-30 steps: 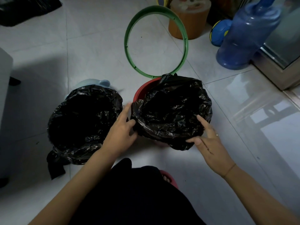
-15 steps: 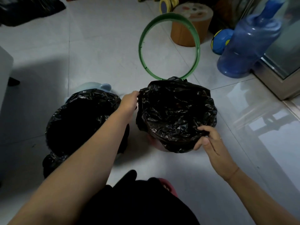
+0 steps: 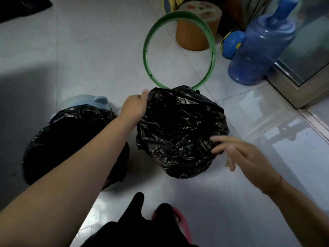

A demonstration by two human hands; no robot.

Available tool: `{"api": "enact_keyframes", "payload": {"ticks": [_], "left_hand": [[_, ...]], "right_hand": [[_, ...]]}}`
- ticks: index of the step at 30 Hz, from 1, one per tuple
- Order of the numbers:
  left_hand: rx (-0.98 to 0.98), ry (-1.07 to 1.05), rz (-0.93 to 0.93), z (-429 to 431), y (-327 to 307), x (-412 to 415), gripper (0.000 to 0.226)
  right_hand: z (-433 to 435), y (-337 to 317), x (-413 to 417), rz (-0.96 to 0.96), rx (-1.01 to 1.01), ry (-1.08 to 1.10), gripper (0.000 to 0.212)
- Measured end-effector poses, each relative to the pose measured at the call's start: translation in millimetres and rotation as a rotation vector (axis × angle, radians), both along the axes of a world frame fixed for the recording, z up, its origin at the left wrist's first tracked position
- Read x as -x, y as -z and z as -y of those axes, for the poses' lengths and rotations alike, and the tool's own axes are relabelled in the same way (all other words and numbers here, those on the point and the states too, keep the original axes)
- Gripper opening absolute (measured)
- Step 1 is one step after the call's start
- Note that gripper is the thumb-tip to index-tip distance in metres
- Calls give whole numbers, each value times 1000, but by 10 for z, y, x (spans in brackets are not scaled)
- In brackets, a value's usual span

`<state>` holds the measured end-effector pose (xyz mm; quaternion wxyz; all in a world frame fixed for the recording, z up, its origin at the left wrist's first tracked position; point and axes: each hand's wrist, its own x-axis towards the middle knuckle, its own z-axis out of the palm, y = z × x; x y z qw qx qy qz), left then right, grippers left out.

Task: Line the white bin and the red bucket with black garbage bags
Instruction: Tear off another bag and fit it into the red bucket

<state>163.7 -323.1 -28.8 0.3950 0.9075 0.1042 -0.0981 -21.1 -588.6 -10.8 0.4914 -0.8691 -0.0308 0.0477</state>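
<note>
A person's left hand (image 3: 134, 107) grips the black garbage bag (image 3: 179, 132) by its rim at ten o'clock, while the right hand (image 3: 245, 154) is spread loose at four. A green hoop (image 3: 178, 14) lies at twelve and a second bagged bin (image 3: 83, 100) at nine.

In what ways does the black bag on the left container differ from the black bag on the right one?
The left bag lies in shadow and looks dull; the right bag catches light and shines. No hand grips the left bag; the left hand grips the right bag's rim. Both are black, crinkled and folded over a rim.
</note>
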Motion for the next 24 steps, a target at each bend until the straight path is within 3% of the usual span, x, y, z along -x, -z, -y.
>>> {"api": "enact_keyframes", "payload": {"ticks": [4,7,9,11,14,17,21,24], "left_hand": [[-50,164,203,108,-44,20,50],[-22,199,229,189,-41,20,49],[28,208,171,240,8,23,43],[40,223,122,293,66,20,40],[4,259,134,305,129,-1,36],[10,267,154,234,170,11,34],[-60,277,133,132,182,61,39],[-138,163,48,36,244,186,37]], "right_hand": [[-29,-51,-696,184,80,84,31],[-150,143,-1248,67,178,62,33],[-224,274,-1444,-52,102,96,37],[-245,361,-1519,-15,39,223,34],[-145,418,-1550,174,348,413,29],[-58,447,-1564,47,545,269,43],[-63,358,-1668,-115,439,78,57],[-159,360,-1688,-280,354,9,64]]}}
